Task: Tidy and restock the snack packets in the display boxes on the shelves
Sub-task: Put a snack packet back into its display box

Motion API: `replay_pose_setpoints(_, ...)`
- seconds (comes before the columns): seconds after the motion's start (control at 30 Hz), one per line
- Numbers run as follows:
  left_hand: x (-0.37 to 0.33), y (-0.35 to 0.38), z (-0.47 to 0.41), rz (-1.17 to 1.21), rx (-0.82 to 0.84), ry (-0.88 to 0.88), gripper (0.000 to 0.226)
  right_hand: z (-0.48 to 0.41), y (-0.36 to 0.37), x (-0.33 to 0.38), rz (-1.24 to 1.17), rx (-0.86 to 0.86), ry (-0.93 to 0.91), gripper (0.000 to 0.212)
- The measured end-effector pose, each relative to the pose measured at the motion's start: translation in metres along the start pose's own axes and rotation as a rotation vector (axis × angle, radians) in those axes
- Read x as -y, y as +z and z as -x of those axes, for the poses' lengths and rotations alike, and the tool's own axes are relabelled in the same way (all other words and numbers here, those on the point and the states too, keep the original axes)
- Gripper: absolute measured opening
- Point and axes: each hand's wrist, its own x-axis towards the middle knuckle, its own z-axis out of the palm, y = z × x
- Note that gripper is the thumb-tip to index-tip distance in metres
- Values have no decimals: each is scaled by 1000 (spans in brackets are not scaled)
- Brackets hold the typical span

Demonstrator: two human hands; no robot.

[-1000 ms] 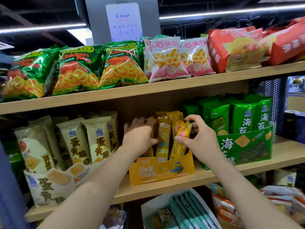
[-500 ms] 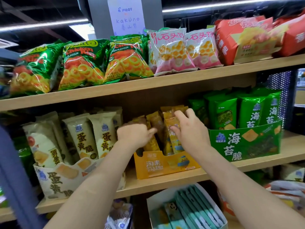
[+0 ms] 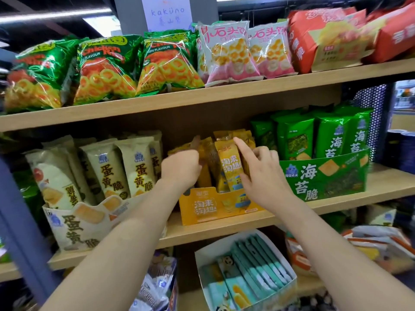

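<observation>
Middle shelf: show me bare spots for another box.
Bare wood shows right of the green box, and in a front strip of the middle shelf before the orange box. The left arm crosses the gap beside the cream box. Crowded between orange and green boxes.

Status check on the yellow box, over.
Left hand in among yellow packets, grip blurred. Right hand pinching front packet, upright in yellow box. Green box close beside, no obstruction seen.

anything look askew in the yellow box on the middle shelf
The yellow packets in the yellow display box lean at mixed angles, not in a neat row like the green packets beside them.
</observation>
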Motion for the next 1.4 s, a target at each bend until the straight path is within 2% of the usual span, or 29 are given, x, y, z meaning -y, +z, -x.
replay_pose_setpoints(0.07,0,1,5,40,-51,6,34,12,-6,-6,-89,-16,-6,82)
replay_pose_setpoints(0.1,1,3,9,81,-92,10,33,19,-9,-10,-135,-15,-3,81)
replay_pose_setpoints(0.2,0,10,27,155,-274,86,45,40,-16,-23,-277,1,30,77)
replay_pose_setpoints(0.27,-3,14,31,165,-323,131,49,50,-19,-27,-325,15,43,77)
replay_pose_setpoints(0.33,-6,10,22,190,-224,148,57,52,-19,-22,-345,28,28,76)
replay_pose_setpoints(0.43,-6,2,8,430,-11,215,52,41,-16,-2,-388,50,-10,77)
replay_pose_setpoints(0.53,-1,-5,4,559,48,278,45,18,-7,15,-428,93,0,88)
replay_pose_setpoints(0.63,5,-11,-3,567,13,163,33,-3,2,18,-329,57,84,85)
replay_pose_setpoints(0.7,12,-15,-10,596,87,23,37,-13,6,16,-286,1,118,78)
replay_pose_setpoints(0.8,18,-20,-17,708,266,-62,45,-23,4,12,-394,-98,103,77)
replay_pose_setpoints(0.87,20,-20,-22,756,257,-105,46,-27,1,8,-483,-104,71,76)
replay_pose_setpoints(0.93,17,-16,-31,642,178,-157,41,-28,3,7,-418,-56,47,66)
replay_pose_setpoints(1.03,1,-10,-42,123,76,-218,56,-27,12,8,-120,49,39,48)
replay_pose_setpoints(1.1,-11,-8,-45,-103,42,-214,66,-27,15,8,13,65,51,45)
replay_pose_setpoints(1.23,-14,-4,-50,-150,19,-150,63,-20,11,7,87,3,67,46)
replay_pose_setpoints(1.33,-7,1,-48,-119,-16,-64,33,-9,13,5,20,-32,84,56)
replay_pose_setpoints(1.4,-4,3,-42,-125,23,-11,46,-3,15,4,-15,-23,61,66)
